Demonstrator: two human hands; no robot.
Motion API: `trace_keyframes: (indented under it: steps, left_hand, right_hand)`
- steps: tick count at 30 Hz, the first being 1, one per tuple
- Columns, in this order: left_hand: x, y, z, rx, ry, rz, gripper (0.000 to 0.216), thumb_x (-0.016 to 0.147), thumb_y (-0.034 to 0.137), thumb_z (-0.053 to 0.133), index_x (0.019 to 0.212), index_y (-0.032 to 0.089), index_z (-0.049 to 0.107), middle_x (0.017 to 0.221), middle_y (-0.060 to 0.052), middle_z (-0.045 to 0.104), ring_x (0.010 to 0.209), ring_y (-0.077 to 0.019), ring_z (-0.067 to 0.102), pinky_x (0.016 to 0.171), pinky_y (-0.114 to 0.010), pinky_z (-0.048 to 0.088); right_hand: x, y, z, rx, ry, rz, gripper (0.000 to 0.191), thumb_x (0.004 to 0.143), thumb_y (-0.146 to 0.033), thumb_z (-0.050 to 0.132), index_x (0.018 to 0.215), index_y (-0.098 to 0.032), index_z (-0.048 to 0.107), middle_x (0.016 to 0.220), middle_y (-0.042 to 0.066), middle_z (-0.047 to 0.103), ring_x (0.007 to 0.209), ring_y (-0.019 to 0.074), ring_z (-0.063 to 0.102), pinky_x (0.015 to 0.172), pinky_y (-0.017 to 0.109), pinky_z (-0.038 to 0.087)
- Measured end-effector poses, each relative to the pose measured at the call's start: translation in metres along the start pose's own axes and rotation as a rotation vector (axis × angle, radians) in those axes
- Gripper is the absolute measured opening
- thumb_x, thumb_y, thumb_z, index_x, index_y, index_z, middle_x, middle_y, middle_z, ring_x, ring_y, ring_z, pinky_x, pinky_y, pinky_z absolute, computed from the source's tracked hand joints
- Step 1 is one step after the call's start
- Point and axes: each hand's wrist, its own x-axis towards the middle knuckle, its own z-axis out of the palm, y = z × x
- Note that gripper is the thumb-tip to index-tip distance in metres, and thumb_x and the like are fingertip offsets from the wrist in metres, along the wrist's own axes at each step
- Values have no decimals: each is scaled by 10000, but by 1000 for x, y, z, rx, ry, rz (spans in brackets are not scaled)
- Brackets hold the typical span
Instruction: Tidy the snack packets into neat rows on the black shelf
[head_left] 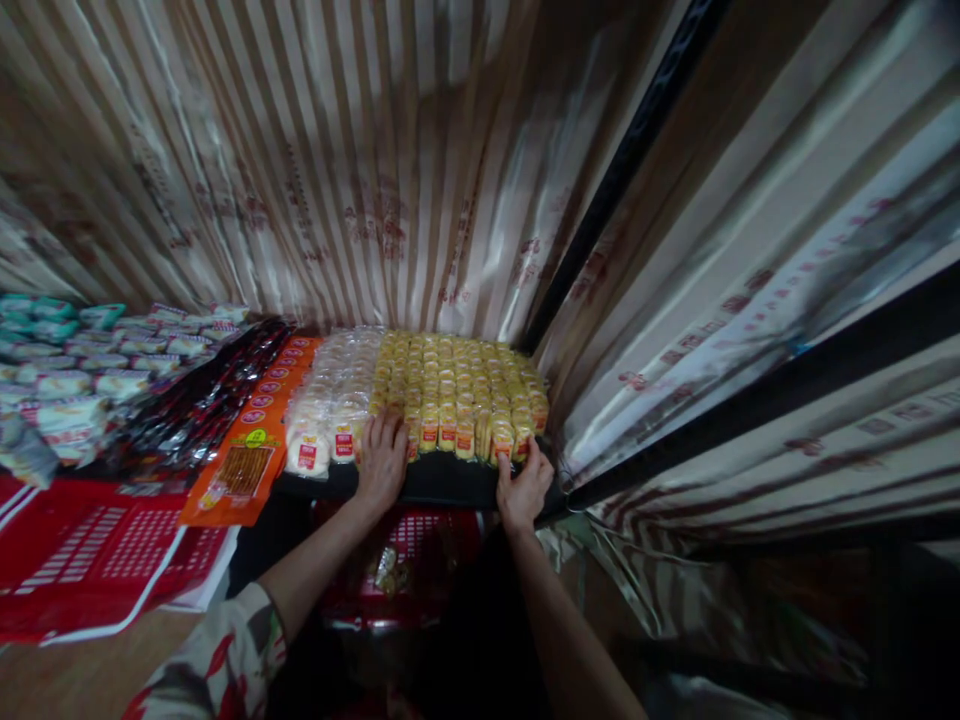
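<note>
Yellow packets point(450, 385) against right hand point(523, 488)

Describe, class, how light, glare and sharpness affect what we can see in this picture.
Head view: dim overall, the lower right corner sinking almost to black; head view: pale sheen streaks the striped curtain and glints off the dark packets; head view: small print on the yellow packets is too soft to read.

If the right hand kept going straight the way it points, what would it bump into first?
Most likely the yellow packets: the right hand seems to be touching the nearest ones. The striped sheeting appears to hang behind them.
</note>
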Motion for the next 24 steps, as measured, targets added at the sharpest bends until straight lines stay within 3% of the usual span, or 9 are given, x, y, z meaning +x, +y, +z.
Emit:
trace_keyframes:
  steps: [4, 8, 11, 14, 17, 20, 24]
  left_hand:
    - [-4, 5, -5, -151, 23, 55, 222, 841, 151, 477, 1059, 159, 521, 1188, -117, 543, 1240, -278, 375, 1008, -459, 335]
    - [-3, 8, -18, -325, 14, 89, 137, 863, 185, 460, 995, 165, 491, 957, -81, 591, 979, -211, 539, 842, -357, 464]
    - [15, 23, -31, -429, 48, 13, 163, 860, 251, 497, 1006, 180, 482, 917, -55, 588, 862, -181, 572, 781, -319, 486]
    - [48, 52, -35, -601, 51, -57, 249, 838, 263, 539, 1064, 184, 469, 958, -41, 595, 757, -143, 584, 748, -294, 499]
    - [87, 90, -24, -810, 5, -15, 338, 822, 194, 543, 1148, 181, 456, 1114, -63, 571, 806, -128, 586, 775, -280, 499]
    - [118, 126, -2, -895, -78, 7, 295, 795, 143, 550, 1085, 182, 515, 1028, -42, 598, 747, -118, 586, 756, -274, 504]
    - [144, 163, 19, -889, -123, 79, 297, 782, 104, 548, 1071, 170, 526, 1040, -59, 602, 905, -156, 584, 832, -293, 482]
  right_hand:
    - [-1, -1, -2, 10, -3, -13, 627, 828, -529, 395, 1326, -148, 402, 1106, 135, 449, 1061, 267, 417, 926, 413, 349]
    - [-1, -2, -3, 0, 10, -15, 588, 838, -520, 384, 1305, -164, 427, 1110, 131, 445, 1067, 269, 412, 910, 412, 358]
    - [-2, -1, -1, -13, 17, -26, 588, 844, -515, 386, 1314, -163, 417, 1116, 132, 445, 1072, 270, 408, 907, 410, 366]
    - [-3, 0, 0, -28, 22, -31, 580, 854, -498, 385, 1323, -158, 408, 1117, 132, 449, 1069, 264, 409, 917, 413, 368]
    - [-3, 0, 1, -36, 19, -36, 574, 861, -482, 386, 1330, -151, 401, 1118, 136, 450, 1072, 260, 409, 922, 416, 371]
    - [-3, 1, 1, -38, 16, -38, 558, 866, -459, 390, 1330, -149, 399, 1127, 141, 446, 1087, 259, 404, 919, 418, 374]
    - [-4, 1, 2, -46, 18, -31, 525, 868, -426, 396, 1310, -142, 416, 1124, 142, 450, 1091, 258, 403, 911, 407, 382]
